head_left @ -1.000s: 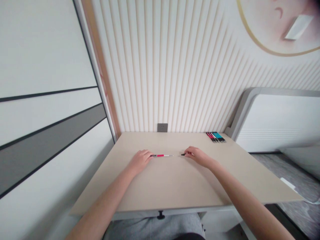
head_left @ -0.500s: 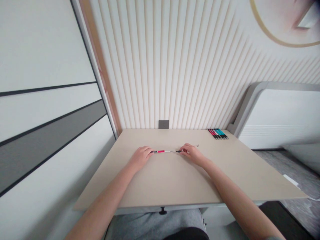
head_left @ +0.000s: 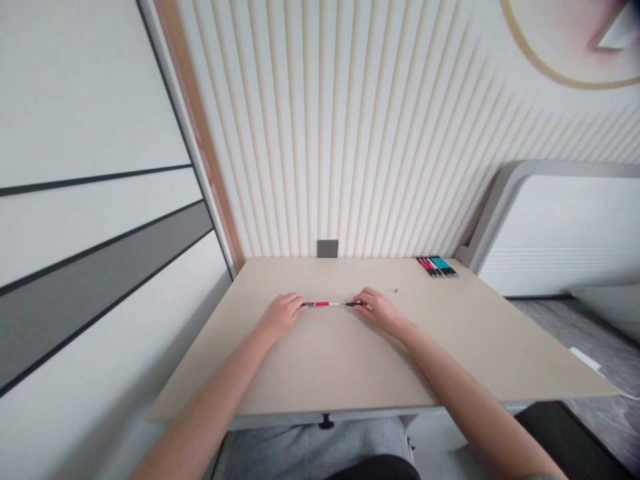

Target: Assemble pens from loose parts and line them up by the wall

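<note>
Just above the table's middle, my left hand [head_left: 285,315] pinches the dark end of a pen with a red barrel [head_left: 322,304]. A thin whitish refill [head_left: 335,304] sticks out of the barrel toward the right. My right hand [head_left: 376,308] is closed on a black pen grip [head_left: 352,304], which sits around the refill's far end. A short stretch of refill shows between barrel and grip. The fingertips partly hide both ends. A tiny metallic-looking piece [head_left: 395,291] lies on the table beyond my right hand; its kind is too small to tell.
The beige table [head_left: 320,373] meets a ribbed wall with a dark socket [head_left: 327,249]. Several red, white and blue pens [head_left: 437,267] lie in a row at the back right corner. A white cabinet [head_left: 100,333] stands on the left, a headboard [head_left: 560,227] on the right.
My right hand has moved left with the black grip, covering more of the refill. The exposed refill is shorter. My left hand and the red barrel have hardly moved.
</note>
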`<move>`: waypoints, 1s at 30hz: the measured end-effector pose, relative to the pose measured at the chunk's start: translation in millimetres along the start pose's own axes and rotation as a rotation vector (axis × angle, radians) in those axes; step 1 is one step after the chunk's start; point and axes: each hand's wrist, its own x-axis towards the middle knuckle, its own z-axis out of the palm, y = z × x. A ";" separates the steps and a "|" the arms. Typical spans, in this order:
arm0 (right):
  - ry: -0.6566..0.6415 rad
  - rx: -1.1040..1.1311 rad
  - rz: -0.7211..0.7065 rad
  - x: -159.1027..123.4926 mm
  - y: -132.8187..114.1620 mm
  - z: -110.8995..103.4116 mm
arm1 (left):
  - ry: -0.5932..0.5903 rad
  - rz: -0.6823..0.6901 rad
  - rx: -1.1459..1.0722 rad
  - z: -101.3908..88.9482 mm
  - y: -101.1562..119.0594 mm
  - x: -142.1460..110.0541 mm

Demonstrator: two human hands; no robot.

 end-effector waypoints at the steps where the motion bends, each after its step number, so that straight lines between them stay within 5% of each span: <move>1: 0.009 -0.007 -0.009 -0.1 -1.2 1.0 | -0.002 0.011 -0.006 -0.4 0.8 0.3; 8: 0.005 0.019 -0.057 -0.3 -18.5 15.6 | -0.053 0.115 -0.040 -1.2 14.3 4.1; 14: 0.157 0.197 0.006 -4.0 -31.2 20.7 | 0.001 0.115 -0.076 0.6 18.6 6.0; 18: 0.138 0.298 0.026 -6.9 -32.2 22.6 | 0.064 0.138 -0.077 1.1 19.2 6.0; 24: 0.104 0.581 0.272 -7.1 -26.0 30.7 | 0.076 0.220 -0.036 0.9 20.8 5.6; 30: 0.092 0.688 0.194 -7.3 -29.5 30.0 | 0.151 0.188 -0.090 -1.3 20.7 6.0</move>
